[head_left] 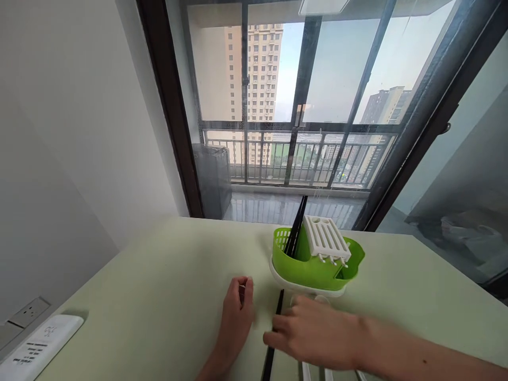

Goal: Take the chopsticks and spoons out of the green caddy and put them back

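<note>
Black slender chopstick (274, 330): lies flat on the pale green tabletop (166, 275), long axis running 12 to 6 o'clock, far tip just short of the green plastic slotted cutlery holder (313, 264). Holder contains upright black chopsticks (297, 227) and a white ribbed insert (326, 238). Right hand (313, 333) fingertips touch the chopstick, loosely curled. Left hand (237, 312) rests at 9 o'clock, fingers curled, empty. White remote control (37, 349), markings unreadable.

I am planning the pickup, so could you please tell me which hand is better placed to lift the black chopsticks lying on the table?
The right hand: its fingers already reach across to the black chopsticks lying before the green holder. The left hand rests loosely curled on the table, apart from them.
</note>
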Available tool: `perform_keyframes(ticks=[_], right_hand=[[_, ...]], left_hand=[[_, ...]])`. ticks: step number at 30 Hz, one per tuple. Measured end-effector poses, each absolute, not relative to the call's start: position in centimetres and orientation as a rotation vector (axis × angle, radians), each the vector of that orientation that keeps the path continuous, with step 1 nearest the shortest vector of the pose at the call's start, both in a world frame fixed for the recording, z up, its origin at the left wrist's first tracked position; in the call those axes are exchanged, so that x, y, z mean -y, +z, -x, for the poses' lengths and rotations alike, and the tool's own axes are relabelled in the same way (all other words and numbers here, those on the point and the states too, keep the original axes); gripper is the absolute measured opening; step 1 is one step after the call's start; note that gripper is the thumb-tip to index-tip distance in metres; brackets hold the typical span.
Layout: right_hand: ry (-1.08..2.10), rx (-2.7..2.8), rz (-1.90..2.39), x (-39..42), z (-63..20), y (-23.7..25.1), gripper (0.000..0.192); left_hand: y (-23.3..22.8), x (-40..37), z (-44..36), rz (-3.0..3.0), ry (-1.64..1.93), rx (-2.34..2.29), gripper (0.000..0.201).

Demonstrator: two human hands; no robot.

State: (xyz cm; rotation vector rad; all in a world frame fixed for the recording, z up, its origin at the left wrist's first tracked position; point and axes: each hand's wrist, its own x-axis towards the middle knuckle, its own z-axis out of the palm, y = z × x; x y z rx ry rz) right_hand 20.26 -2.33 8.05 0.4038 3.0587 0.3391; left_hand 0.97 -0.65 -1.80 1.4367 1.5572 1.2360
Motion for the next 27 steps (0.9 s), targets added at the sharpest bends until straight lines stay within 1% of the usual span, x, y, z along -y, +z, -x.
perform_keyframes(ticks=[2, 4, 9, 16, 21, 24, 27], right_hand=[[0.382, -3.078, -0.353, 2.6, -19.8, 6.3, 0.008], [0.404, -3.11, -0.329, 2.6, -19.4, 4.9, 0.006], [0.351, -3.095, -0.282, 2.3, -18.5, 3.6, 0.011], [0.251, -3.113, -0.304, 2.6, -17.3, 3.8, 0.014], [0.176, -3.128, -0.473, 2.7, -16.7, 4.1, 0.017], [0.248, -3.149, -0.377, 2.4, -17.3, 4.6, 0.021], [0.38, -3.104, -0.365, 2.1, -18.2, 6.4, 0.017]], left_hand=[[-1.7, 0.6, -1.0, -1.414, 1.228, -1.573, 0.046], [-1.7, 0.6, -1.0, -1.409, 1.22, -1.575, 0.047], [-1.7, 0.6, -1.0, -1.409, 1.217, -1.556, 0.048], [-1.7, 0.5, -1.0, -1.404, 1.219, -1.504, 0.047], [-1.6, 0.4, -0.8, -1.435, 1.234, -1.504, 0.047], [-1.6, 0.4, -0.7, -1.416, 1.269, -1.487, 0.046], [-1.4, 0.4, -0.8, -1.373, 1.311, -1.451, 0.044]])
